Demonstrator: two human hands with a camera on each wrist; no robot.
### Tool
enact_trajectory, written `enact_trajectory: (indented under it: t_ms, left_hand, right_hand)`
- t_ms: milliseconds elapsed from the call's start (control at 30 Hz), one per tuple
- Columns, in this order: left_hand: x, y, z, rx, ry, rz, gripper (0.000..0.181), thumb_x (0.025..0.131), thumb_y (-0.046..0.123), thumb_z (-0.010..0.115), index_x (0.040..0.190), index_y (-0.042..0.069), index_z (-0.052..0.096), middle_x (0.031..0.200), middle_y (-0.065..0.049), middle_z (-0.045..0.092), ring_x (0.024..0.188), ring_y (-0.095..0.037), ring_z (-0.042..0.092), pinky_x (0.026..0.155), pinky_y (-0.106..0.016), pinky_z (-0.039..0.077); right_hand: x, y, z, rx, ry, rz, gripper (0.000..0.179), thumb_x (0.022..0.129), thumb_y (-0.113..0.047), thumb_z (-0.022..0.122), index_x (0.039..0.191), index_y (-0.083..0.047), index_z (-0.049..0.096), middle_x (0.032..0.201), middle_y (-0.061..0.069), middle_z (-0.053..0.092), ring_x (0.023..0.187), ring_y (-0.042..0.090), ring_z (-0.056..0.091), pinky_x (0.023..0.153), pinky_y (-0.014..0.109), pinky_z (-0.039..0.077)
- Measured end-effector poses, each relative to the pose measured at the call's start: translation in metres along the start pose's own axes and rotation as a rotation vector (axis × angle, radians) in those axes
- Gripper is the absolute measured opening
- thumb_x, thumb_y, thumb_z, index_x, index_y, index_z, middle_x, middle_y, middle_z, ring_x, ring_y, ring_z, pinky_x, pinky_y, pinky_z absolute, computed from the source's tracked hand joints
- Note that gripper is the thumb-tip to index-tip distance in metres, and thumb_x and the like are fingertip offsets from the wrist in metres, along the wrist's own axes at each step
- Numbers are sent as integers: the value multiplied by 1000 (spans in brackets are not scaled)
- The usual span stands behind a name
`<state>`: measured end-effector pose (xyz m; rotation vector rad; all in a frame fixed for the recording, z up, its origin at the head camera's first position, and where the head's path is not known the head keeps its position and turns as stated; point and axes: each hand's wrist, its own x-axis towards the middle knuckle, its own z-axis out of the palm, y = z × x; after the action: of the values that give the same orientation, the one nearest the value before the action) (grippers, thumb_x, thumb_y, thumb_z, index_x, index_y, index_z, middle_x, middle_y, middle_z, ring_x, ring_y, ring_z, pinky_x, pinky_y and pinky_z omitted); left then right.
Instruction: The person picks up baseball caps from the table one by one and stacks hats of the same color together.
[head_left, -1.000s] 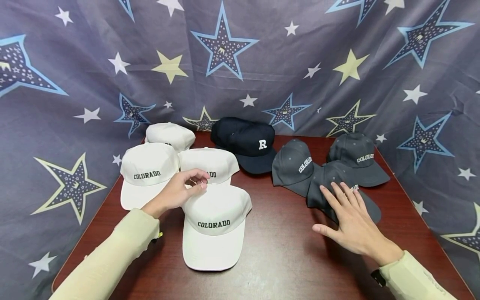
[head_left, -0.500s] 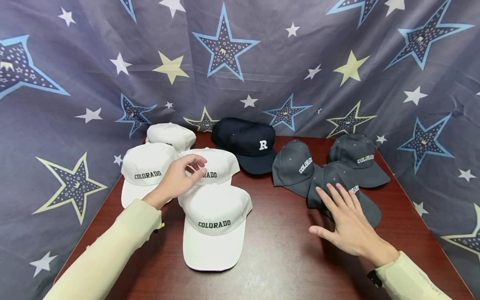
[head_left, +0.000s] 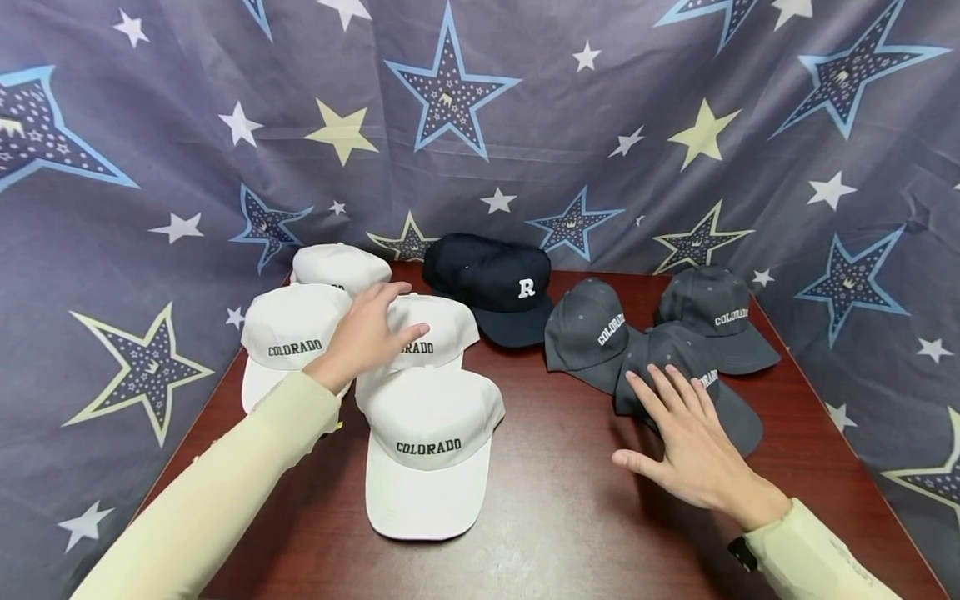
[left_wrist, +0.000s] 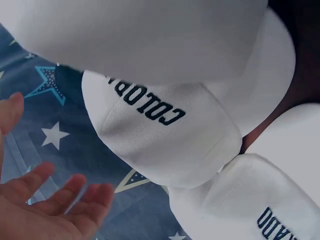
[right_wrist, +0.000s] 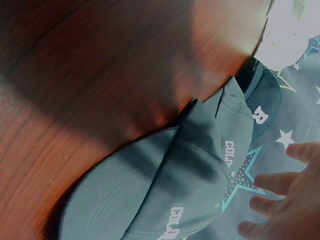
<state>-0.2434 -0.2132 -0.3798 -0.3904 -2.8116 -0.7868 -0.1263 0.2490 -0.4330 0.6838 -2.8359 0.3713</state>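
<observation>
My left hand (head_left: 369,329) hovers over a white baseball cap (head_left: 448,318), thumb and fingers apart; part of its COLORADO lettering is hidden behind the thumb. In the left wrist view, the left hand's fingers (left_wrist: 65,195) hold nothing. Directly in front of that cap lies another white COLORADO cap (head_left: 429,500), brim toward me. Spread fingers of my right hand (head_left: 693,454) reach over a dark grey COLORADO cap (head_left: 738,412); whether they touch it I cannot tell from the head view. In the right wrist view, the right hand's fingers (right_wrist: 277,185) are extended and grip nothing.
Two more white caps sit at the left, one nearer (head_left: 296,317) and one behind (head_left: 337,262). A navy cap (head_left: 517,279) with an R stands at the back centre. Grey caps (head_left: 588,325) lie close together at right. A starry cloth (head_left: 517,183) hangs behind the table (head_left: 555,500).
My left hand has moved away from the front white cap, up and back toward the cap behind it, and its fingers have spread. My right hand has shifted slightly left. The caps stay put.
</observation>
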Motion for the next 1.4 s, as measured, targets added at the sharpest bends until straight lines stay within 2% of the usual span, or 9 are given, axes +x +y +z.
enact_trajectory:
  t_ms: [100,200,433,700,1000,1067,1233,1400]
  left_hand:
    - [6,2,0,39,-45,-46,81,88,44,80,152,11,45,159,-24,35,147,-42,32,111,-61,35]
    - [12,3,3,74,-78,-70,89,85,48,82,154,10,42,159,-25,34,147,-43,31,111,-62,36]
    - [22,1,12,170,-122,-48,97,80,50,85,154,7,40,148,-27,43,140,-46,38,106,-62,40]
    - [30,-4,20,220,-217,-89,104,78,54,85,157,8,36,149,-25,44,137,-47,41,102,-64,43]
    - [36,-2,26,276,-240,-90,108,75,55,87,157,5,36,148,-25,45,136,-50,41,100,-63,44]
    - [37,-3,27,286,-248,-92,106,75,54,87,155,5,38,147,-25,46,135,-50,42,99,-64,45]
    - [39,-8,27,301,-259,-83,88,79,46,88,144,3,48,140,-24,54,129,-47,48,96,-63,47]
    - [40,-9,27,301,-242,-64,72,80,42,88,135,5,58,131,-21,62,122,-43,56,93,-60,50]
  right_hand:
    - [0,0,-1,2,0,2,101,85,-65,73,163,-19,30,165,20,28,152,44,16,120,62,7]
    - [0,0,-1,1,1,5,101,84,-64,74,163,-18,30,164,20,28,152,44,16,120,61,5]
    - [1,1,-1,-1,-5,2,101,84,-63,75,163,-20,28,164,21,29,151,45,18,119,63,7]
    - [0,3,1,9,-26,16,100,85,-65,72,163,-19,29,164,21,28,151,45,16,119,65,6]
    - [0,5,3,6,-24,25,101,85,-69,69,163,-19,29,163,22,29,151,46,17,118,66,6]
    - [0,6,3,4,-22,22,101,85,-69,70,163,-19,30,163,22,30,151,46,17,118,66,6]
    - [-1,5,4,8,-19,18,101,84,-65,73,163,-19,30,163,22,30,152,45,16,119,65,5]
    - [-3,5,4,6,-14,15,101,84,-65,73,163,-19,30,162,23,31,151,46,17,119,65,4]
